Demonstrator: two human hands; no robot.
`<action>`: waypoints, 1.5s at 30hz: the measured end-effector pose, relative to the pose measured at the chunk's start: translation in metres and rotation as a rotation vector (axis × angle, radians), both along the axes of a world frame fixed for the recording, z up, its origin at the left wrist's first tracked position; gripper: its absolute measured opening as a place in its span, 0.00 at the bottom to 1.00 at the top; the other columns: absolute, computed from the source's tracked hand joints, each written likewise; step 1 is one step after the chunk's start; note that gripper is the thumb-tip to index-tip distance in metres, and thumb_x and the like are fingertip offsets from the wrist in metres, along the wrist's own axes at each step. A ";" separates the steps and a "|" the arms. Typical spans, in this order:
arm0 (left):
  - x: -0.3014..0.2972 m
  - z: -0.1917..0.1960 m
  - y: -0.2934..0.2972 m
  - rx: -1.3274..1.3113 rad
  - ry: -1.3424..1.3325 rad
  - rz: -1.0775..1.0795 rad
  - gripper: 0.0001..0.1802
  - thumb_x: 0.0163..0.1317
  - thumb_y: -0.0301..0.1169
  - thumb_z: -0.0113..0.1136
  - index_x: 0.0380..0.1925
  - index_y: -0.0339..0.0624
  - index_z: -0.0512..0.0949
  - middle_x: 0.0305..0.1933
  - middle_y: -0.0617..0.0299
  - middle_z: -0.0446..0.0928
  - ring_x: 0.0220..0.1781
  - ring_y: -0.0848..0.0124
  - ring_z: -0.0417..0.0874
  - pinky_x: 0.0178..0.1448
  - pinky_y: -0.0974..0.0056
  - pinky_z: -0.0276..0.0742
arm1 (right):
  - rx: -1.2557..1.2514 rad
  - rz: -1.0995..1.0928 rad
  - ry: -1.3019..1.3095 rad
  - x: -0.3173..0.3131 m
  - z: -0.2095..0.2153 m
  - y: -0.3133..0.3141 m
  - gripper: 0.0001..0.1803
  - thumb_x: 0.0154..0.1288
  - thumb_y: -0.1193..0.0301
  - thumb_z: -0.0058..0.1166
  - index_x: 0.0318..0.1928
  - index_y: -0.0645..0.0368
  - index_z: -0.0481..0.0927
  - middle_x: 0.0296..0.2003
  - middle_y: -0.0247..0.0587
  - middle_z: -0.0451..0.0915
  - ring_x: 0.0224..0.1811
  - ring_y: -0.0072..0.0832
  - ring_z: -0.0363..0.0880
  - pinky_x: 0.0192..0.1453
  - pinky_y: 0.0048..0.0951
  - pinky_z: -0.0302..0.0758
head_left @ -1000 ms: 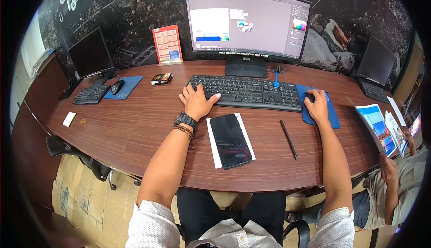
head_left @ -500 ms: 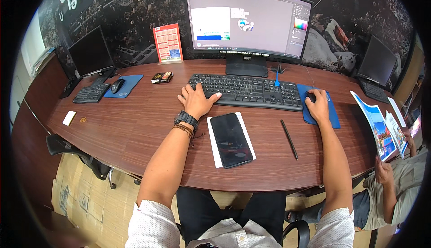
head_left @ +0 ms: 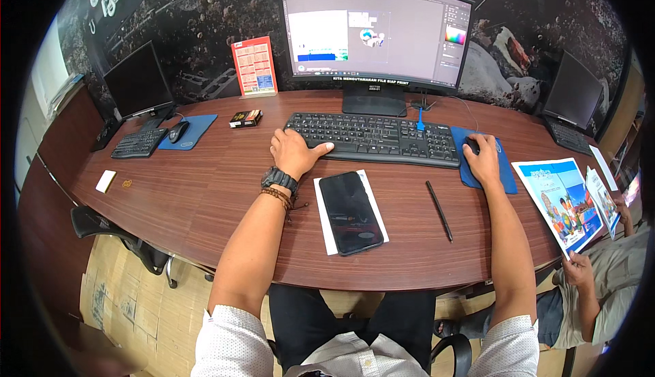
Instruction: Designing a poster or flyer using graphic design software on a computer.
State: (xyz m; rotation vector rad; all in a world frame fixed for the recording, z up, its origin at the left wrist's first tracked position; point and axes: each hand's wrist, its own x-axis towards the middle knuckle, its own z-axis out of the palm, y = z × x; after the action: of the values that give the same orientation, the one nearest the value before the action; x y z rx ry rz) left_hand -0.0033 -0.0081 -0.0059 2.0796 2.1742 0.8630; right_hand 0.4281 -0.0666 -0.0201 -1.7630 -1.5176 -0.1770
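Observation:
My left hand rests on the left end of a black keyboard, thumb stretched to the right along its front edge. The fingers are apart and hold nothing; a dark watch and beaded bracelets circle that wrist. On a blue mouse pad right of the keyboard, my right hand is closed over a dark mouse, mostly covered by the fingers. Behind the keyboard, a curved monitor shows a design program with a selection box around a small graphic.
A black phone lies on white paper, with a black stylus-like pen to its right. A red-edged calendar and small box stand farther back. At the right, another person's hand holds printed sheets.
My left fingers have drawn in slightly over the keys. A selection box has appeared on the screen. The other person's printed sheet has turned to face me more and moved left.

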 end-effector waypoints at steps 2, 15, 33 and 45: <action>0.000 0.001 0.000 -0.011 0.013 -0.006 0.58 0.43 0.68 0.71 0.50 0.16 0.70 0.55 0.38 0.67 0.61 0.43 0.68 0.66 0.46 0.65 | 0.005 -0.001 0.001 0.000 0.000 0.000 0.19 0.61 0.64 0.61 0.51 0.56 0.81 0.53 0.50 0.73 0.57 0.49 0.74 0.61 0.43 0.72; 0.001 0.002 -0.001 -0.016 0.040 -0.026 0.58 0.44 0.69 0.68 0.49 0.15 0.72 0.55 0.39 0.67 0.60 0.44 0.68 0.65 0.46 0.65 | -0.001 -0.018 -0.007 0.000 0.001 0.000 0.19 0.59 0.65 0.61 0.51 0.57 0.81 0.53 0.50 0.72 0.57 0.48 0.74 0.61 0.43 0.72; 0.005 0.003 -0.002 0.204 -0.061 -0.196 0.42 0.43 0.51 0.79 0.47 0.22 0.78 0.58 0.37 0.66 0.61 0.42 0.68 0.64 0.47 0.70 | -0.006 0.001 0.006 0.002 0.003 -0.004 0.19 0.60 0.65 0.61 0.51 0.57 0.80 0.54 0.49 0.73 0.58 0.48 0.74 0.61 0.43 0.72; 0.002 0.011 -0.005 0.091 -0.034 -0.261 0.33 0.47 0.52 0.76 0.42 0.33 0.85 0.56 0.38 0.68 0.59 0.43 0.69 0.65 0.49 0.69 | 0.027 0.016 -0.002 0.001 -0.001 0.000 0.18 0.59 0.66 0.60 0.50 0.57 0.80 0.52 0.49 0.73 0.56 0.48 0.74 0.60 0.43 0.72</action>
State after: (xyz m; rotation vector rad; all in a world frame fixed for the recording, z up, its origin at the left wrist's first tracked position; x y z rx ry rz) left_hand -0.0013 -0.0127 0.0051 2.3028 1.8225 0.9755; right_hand 0.4295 -0.0661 -0.0210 -1.7299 -1.5234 -0.1904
